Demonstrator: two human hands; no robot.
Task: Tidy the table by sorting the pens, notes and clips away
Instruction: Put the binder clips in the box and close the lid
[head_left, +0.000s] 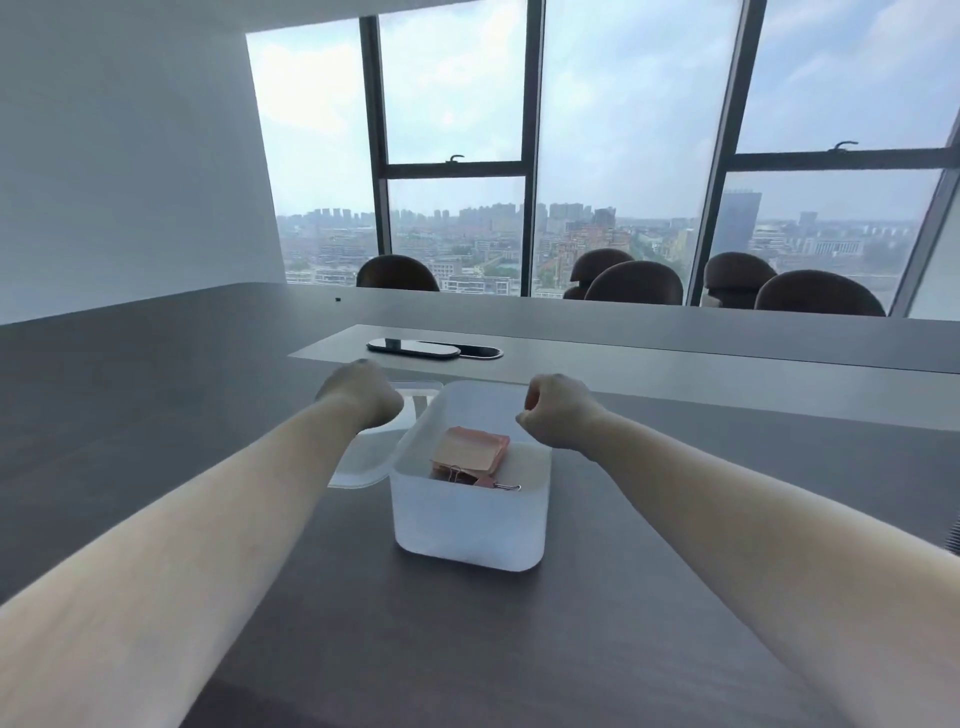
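Flanking the box (467, 525) (notes (470, 451) inside): 2 fists.

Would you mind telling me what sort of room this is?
Probably a high-rise office meeting room: a long dark table with a cable port, chairs along its far side, and tall windows overlooking a city.

- Both hands, left (363, 397) and right (558, 415), hover curled above an open translucent box (467, 525).
- Pink notes (470, 449) and binder clips (501, 484) lie inside.
- Lid (363, 462) rests beside it on the dark surface (156, 389).
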